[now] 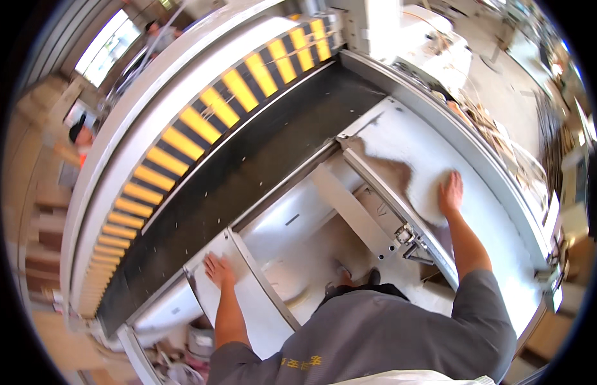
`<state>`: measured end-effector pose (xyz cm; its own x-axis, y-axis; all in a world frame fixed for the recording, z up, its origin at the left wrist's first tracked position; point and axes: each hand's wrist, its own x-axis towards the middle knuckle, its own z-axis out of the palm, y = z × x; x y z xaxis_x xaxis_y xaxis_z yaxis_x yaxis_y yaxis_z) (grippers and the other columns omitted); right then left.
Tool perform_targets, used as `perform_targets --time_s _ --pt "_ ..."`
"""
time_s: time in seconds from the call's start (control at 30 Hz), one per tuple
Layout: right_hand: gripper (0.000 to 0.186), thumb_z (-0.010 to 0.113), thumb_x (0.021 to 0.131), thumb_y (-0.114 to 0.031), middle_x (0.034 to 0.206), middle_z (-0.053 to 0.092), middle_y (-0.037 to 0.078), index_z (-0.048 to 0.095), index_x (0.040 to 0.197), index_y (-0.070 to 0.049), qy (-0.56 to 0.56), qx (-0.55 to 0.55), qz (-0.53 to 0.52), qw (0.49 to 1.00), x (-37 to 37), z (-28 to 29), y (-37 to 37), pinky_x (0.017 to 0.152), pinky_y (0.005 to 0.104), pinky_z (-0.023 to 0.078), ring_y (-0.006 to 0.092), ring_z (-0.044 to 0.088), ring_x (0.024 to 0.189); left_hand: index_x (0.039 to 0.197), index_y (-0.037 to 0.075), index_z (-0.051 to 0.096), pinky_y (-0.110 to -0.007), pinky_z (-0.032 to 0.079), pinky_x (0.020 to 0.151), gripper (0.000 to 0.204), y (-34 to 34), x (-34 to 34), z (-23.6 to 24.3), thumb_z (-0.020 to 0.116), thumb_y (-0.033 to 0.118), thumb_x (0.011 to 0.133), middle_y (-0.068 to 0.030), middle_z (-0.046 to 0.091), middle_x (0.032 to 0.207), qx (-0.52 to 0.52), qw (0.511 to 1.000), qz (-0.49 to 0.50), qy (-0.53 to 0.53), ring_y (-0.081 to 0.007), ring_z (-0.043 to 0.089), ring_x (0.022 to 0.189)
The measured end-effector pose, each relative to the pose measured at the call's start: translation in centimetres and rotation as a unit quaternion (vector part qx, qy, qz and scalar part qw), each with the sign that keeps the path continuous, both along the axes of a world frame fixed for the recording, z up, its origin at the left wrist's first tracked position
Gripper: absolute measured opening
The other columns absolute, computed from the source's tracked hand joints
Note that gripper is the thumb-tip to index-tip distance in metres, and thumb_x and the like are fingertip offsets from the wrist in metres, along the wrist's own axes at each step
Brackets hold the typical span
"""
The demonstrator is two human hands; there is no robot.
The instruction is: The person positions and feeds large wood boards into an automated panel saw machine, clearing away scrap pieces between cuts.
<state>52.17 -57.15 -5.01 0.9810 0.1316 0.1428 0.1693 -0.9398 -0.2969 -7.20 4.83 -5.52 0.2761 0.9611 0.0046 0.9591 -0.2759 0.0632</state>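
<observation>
From the head camera, the left hand (218, 269) lies flat, fingers together and holding nothing, on a narrow white metal support arm (247, 308) of the large grey panel machine with its yellow-and-black striped guard (202, 125). The right hand (450, 192) presses open-palmed, fingers loosely spread, on the wide white dusty surface (504, 237) right of that guard. Leaning this far in, a palm could probably slip on the dust toward the black gap (247, 173) below the guard.

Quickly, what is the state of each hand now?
Left hand: open, flat on the narrow white panel, holding nothing.
Right hand: open, flat on the wide white machine table, holding nothing.
</observation>
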Motion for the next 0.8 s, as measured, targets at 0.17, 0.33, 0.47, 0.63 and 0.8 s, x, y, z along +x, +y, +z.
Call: perform_targets --time_s 0.17,0.33,0.47,0.63,0.8 --pt "0.064 0.053 0.107 -0.035 0.165 0.038 0.024 0.041 0.156 0.005 -0.023 -0.039 -0.009 0.999 -0.3 -1.8 -5.8 0.130 0.0473 0.024 0.0395 0.032 0.156 0.166 0.013 0.035 -0.057 0.021 0.128 0.076 -4.0 0.9 -1.9 0.044 0.060 0.106 -0.0121 0.029 0.174 0.036 0.994 0.102 -0.006 -0.0351 0.025 0.160" --pt "0.062 0.051 0.109 -0.036 0.166 0.039 0.022 0.042 0.158 0.001 -0.017 -0.039 -0.006 0.999 -1.6 -1.5 -3.3 0.130 0.0467 0.024 0.0376 0.033 0.156 0.166 0.011 0.032 -0.055 0.015 0.131 0.076 -5.7 0.3 -1.5 0.045 0.056 0.106 -0.0119 0.028 0.174 0.048 0.986 0.157 -0.025 -0.0327 0.021 0.162" --pt "0.062 0.047 0.110 -0.041 0.166 0.040 0.019 0.042 0.159 -0.002 -0.040 -0.071 -0.001 0.997 0.3 -3.5 -5.4 0.130 0.0461 0.025 0.0341 0.034 0.156 0.165 0.011 0.034 -0.056 0.015 0.130 0.078 -6.6 1.5 -0.4 0.048 0.057 0.104 -0.0108 0.029 0.174 0.035 0.987 0.151 -0.051 -0.0319 0.022 0.162" --pt "0.065 0.046 0.111 -0.044 0.165 0.042 0.020 0.041 0.159 0.000 -0.050 -0.085 -0.013 0.995 0.9 -4.4 -5.4 0.128 0.0475 0.027 0.0353 0.035 0.155 0.165 0.012 0.034 -0.057 0.013 0.131 0.078 -7.1 1.4 -0.4 0.049 0.057 0.103 -0.0097 0.029 0.174 0.041 0.984 0.161 -0.062 -0.0317 0.022 0.162" --pt "0.063 0.045 0.112 -0.043 0.164 0.043 0.021 0.043 0.158 0.001 -0.055 -0.090 -0.003 0.994 0.6 -4.1 -5.1 0.128 0.0466 0.028 0.0356 0.037 0.155 0.164 0.012 0.036 -0.056 0.013 0.131 0.076 -6.9 1.2 -0.7 0.050 0.055 0.103 -0.0079 0.031 0.173 0.052 0.984 0.158 -0.064 -0.0321 0.022 0.162"
